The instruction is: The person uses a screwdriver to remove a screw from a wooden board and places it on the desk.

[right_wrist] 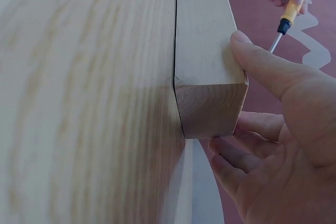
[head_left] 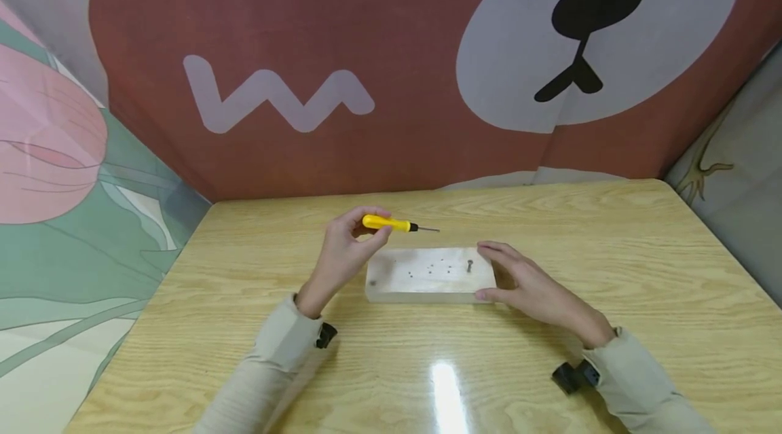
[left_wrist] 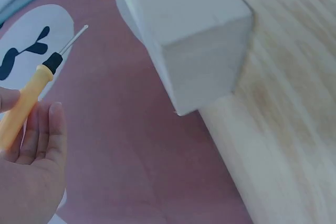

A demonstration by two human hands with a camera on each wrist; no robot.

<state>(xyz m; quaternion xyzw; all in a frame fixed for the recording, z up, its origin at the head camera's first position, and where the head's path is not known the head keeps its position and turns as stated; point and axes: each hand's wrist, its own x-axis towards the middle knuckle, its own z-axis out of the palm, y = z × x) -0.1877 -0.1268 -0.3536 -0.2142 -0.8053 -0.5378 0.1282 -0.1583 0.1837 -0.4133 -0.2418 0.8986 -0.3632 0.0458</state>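
A pale wooden block [head_left: 421, 278] lies flat on the table, with several small holes in its top. One screw [head_left: 470, 265] stands upright near its right end, and a small dark round spot [head_left: 373, 282] marks its left end. My left hand [head_left: 348, 247] pinches the yellow handle of a screwdriver [left_wrist: 29, 95] above the block's back left; the thin shaft points right, apart from the screw. My right hand [head_left: 531, 284] grips the block's right end, thumb on the near side [right_wrist: 207, 51] and fingers at the far side. The screw is hidden in both wrist views.
The light wood-grain table [head_left: 244, 271] extends around the block, with a bright reflection near its front. A brown cloth backdrop [head_left: 403, 155] with a cartoon bear face hangs behind the table's back edge. Printed cloth hangs at both sides.
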